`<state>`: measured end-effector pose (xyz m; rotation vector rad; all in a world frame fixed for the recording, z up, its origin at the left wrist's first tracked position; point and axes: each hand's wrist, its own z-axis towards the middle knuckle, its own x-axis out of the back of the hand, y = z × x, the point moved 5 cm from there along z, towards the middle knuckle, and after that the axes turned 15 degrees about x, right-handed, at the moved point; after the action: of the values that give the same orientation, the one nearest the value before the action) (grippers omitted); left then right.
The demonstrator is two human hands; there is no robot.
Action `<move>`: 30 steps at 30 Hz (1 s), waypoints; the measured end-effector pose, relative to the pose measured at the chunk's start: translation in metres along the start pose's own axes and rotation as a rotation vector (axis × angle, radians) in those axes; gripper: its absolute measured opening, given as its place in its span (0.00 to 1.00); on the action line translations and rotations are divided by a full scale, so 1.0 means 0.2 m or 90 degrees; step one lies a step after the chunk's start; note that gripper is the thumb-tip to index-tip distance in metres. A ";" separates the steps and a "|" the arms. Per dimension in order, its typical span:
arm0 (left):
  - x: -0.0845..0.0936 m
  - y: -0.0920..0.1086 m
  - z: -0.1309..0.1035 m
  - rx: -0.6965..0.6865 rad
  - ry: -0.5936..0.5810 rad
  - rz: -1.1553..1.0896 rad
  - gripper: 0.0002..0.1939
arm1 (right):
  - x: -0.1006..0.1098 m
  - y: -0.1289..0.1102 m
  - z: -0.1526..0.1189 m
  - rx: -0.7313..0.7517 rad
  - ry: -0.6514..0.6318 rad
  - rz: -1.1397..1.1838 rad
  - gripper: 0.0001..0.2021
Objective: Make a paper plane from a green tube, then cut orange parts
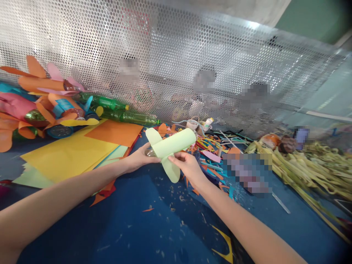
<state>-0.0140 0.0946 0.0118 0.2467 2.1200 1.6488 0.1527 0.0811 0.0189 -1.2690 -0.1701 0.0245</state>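
Note:
A plastic bottle (150, 152) wrapped in pale green paper (176, 142) is held tilted above the blue work surface (129, 227). Two rounded pale green paper flaps stick out from it, one toward the back and one toward me. My left hand (141, 157) grips the bottle's left end, its thumb along the underside. With fingers pinched, my right hand (188, 164) holds the near flap (172, 170) where it meets the wrap. Clear plastic shows at both ends of the bottle.
Yellow sheets (74, 150) and an orange sheet (114, 132) are stacked at left. Behind them lie green bottles (107, 102) and paper-winged bottles (41, 83). Coloured scraps (211, 168), a glue bottle (209, 123) and dried husks (286, 167) spread rightward. A perforated metal screen (170, 47) stands behind.

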 end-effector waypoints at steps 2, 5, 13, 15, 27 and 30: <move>-0.01 0.00 0.00 0.004 -0.013 -0.014 0.32 | 0.00 0.01 0.00 0.008 -0.001 -0.023 0.13; -0.01 0.00 0.00 0.004 -0.022 -0.026 0.32 | 0.01 0.02 0.00 0.024 -0.001 -0.046 0.13; 0.01 -0.01 0.01 -0.016 0.001 0.007 0.34 | 0.00 0.04 0.00 0.077 -0.003 -0.097 0.13; 0.01 -0.01 0.00 -0.007 0.002 0.000 0.34 | 0.00 0.04 0.00 0.088 -0.004 -0.107 0.13; 0.00 0.00 -0.01 0.079 -0.071 -0.099 0.22 | 0.00 -0.05 0.00 0.084 -0.018 -0.109 0.16; 0.00 0.00 -0.01 0.081 -0.063 -0.093 0.23 | 0.01 -0.03 0.00 0.061 -0.029 -0.134 0.17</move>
<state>-0.0151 0.0927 0.0114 0.2019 2.1184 1.3926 0.1543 0.0792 0.0248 -1.1507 -0.3371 -0.1187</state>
